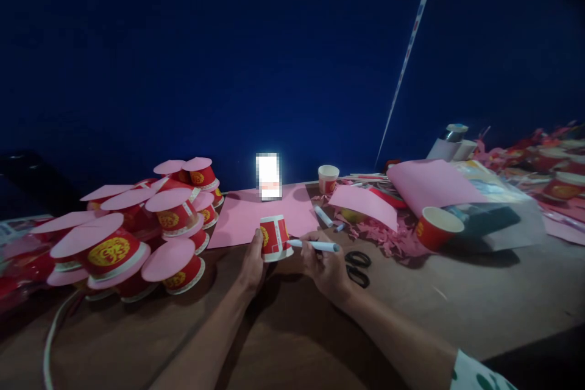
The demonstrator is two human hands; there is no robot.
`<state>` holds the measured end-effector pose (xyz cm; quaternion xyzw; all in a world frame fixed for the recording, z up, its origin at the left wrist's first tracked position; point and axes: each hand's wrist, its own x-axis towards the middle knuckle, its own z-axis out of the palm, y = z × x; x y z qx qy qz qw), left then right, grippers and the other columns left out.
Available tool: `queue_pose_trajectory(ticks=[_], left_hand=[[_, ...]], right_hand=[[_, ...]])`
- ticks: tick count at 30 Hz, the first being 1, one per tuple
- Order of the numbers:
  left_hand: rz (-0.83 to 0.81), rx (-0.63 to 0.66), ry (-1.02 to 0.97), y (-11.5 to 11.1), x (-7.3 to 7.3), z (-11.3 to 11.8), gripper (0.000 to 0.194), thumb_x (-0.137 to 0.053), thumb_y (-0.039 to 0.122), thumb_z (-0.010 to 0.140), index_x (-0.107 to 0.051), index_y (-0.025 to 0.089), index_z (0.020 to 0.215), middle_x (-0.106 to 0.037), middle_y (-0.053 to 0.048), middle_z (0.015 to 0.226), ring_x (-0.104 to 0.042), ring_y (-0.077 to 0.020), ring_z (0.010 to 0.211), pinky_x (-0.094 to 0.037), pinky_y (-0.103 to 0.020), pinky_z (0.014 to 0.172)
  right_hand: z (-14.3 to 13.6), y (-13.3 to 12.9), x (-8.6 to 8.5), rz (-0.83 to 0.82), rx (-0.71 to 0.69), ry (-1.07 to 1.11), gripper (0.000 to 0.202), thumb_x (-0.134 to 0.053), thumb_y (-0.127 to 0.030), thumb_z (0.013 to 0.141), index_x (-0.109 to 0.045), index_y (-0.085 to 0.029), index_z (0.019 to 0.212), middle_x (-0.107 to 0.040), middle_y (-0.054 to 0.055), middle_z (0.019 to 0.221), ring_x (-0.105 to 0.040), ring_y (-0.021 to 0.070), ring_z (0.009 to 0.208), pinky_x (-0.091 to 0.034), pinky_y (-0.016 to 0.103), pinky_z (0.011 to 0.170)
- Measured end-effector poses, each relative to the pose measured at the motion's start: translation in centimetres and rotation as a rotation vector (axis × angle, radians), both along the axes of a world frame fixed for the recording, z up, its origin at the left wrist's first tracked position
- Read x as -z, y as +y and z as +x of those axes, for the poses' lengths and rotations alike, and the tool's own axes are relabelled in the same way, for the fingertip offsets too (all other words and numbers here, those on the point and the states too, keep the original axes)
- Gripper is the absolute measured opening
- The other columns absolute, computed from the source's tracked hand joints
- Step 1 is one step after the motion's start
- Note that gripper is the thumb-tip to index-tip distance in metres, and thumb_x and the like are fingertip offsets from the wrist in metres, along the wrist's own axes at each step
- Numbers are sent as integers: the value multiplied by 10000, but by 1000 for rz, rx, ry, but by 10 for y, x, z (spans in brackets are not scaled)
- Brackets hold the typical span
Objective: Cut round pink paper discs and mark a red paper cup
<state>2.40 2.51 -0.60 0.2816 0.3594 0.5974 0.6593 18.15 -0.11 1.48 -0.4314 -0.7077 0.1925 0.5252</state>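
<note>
A red and white paper cup (273, 237) with a gold pattern is held upside down, rim lowermost, in my left hand (254, 261), whose fingers wrap its left side. My right hand (323, 261) grips a light blue marker (322, 246) like a pen, its tip pointing left at the lower right side of the cup. Whether the tip touches the cup is too small to tell. Behind the cup lies a pink paper sheet (237, 213). Black scissor handles (358, 269) rest just right of my right hand.
Several red cups topped with pink paper discs (109, 244) are stacked at left. A bright, pixelated upright screen (269, 175) stands behind the pink sheet. At right are a tilted red cup (439, 228), pink paper scraps (395, 241), a marker cap (323, 216) and an upright cup (328, 179).
</note>
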Motion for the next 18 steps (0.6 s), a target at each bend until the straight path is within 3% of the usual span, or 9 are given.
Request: queue_pose_trajectory(ticks=[12,18], left_hand=[[-50,-31,86,-4,-6,2,527,-491,557,740,-625,99,961,-694,-89,793,-647,-224,743,-468,-363,785],[-37,-53,57,-3,-9,4,513,-501,517,755,-610,88,1014,-696,-100,827,-647,-240,798,-458,-373,811]], right_hand=[[0,0,-2,10,22,-6,137,-421,-223,853,-536,-183,790,-556,0,639,-521,121,554,-412,219,537],[0,0,-2,11,1,19,141,-420,-229,855,-540,-175,807,-563,1,623,-514,119,534,-412,220,520]])
